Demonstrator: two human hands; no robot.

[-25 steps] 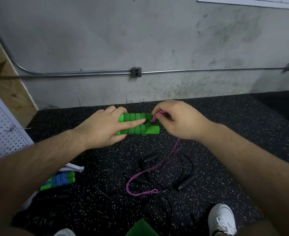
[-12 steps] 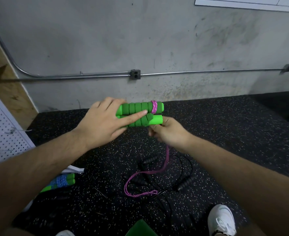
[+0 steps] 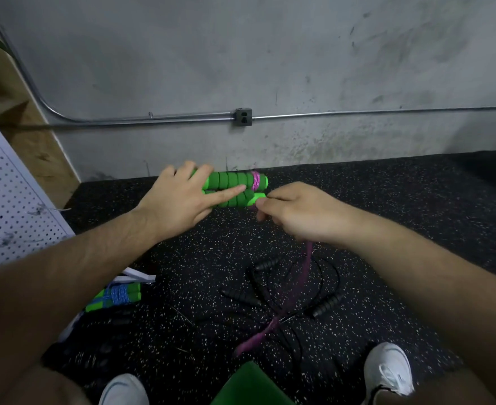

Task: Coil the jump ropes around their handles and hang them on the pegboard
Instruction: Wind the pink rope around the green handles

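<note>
Speckled rubber floor (image 3: 401, 185), concrete wall behind. Left hand (image 3: 179, 200) clasps the paired green foam handles (image 3: 229, 182) above the floor. Right hand (image 3: 296, 211) pinches the pink rope (image 3: 306, 264). Judged light and limp; grip the handles mid-length.

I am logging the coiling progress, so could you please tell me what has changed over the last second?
The right hand carried the pink rope from over the handles down past them, laying a wrap near one end; the floor loop lifted. The left hand still grips the handles; black ropes and the coiled blue rope lie unmoved.
</note>
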